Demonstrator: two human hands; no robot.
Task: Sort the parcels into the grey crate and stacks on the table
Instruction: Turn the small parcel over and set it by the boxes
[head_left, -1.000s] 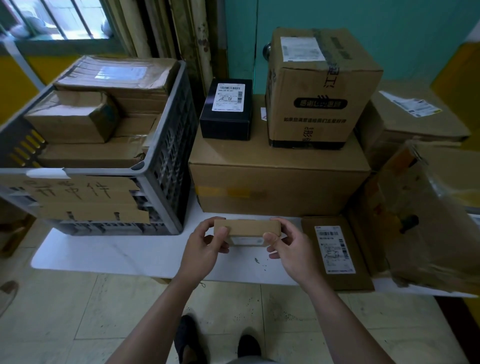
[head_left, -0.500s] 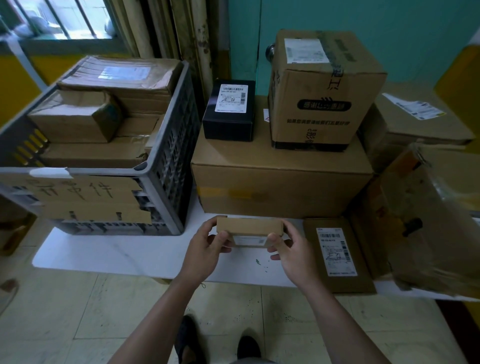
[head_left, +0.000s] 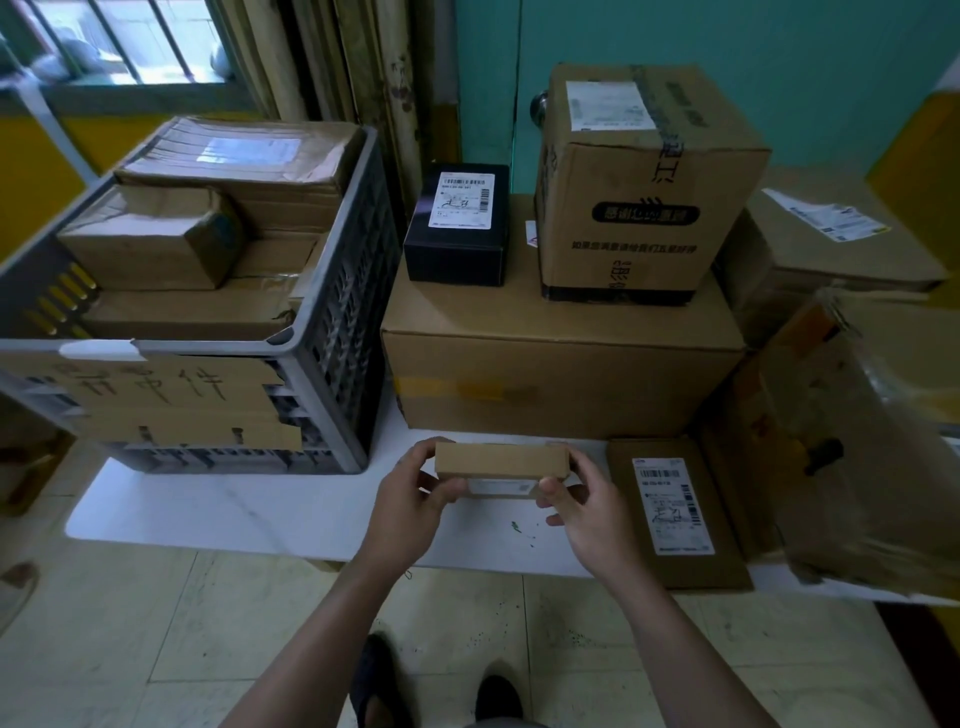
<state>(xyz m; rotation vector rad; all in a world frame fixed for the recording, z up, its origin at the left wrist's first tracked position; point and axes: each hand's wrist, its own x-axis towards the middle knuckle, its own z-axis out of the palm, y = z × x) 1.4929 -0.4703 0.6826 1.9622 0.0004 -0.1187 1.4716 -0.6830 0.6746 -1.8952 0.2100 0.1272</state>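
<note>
A small flat cardboard parcel (head_left: 501, 461) with a white label on its near side hovers just above the white table (head_left: 234, 512), in front of the big box. My left hand (head_left: 410, 506) grips its left end and my right hand (head_left: 584, 512) grips its right end, thumbs on the near face. The grey crate (head_left: 332, 332) stands at the left, filled with several brown parcels. A large brown box (head_left: 561, 374) in the middle carries a black box (head_left: 457, 228) and a tall carton (head_left: 644, 182).
A flat labelled parcel (head_left: 675, 514) lies on the table right of my hands. A crumpled brown package (head_left: 857, 441) and another carton (head_left: 841, 239) fill the right side. A cardboard sign with handwriting hangs on the crate's front. Tiled floor and my feet are below.
Both hands keep hold of the small parcel; it has barely shifted. The view has moved slightly.
</note>
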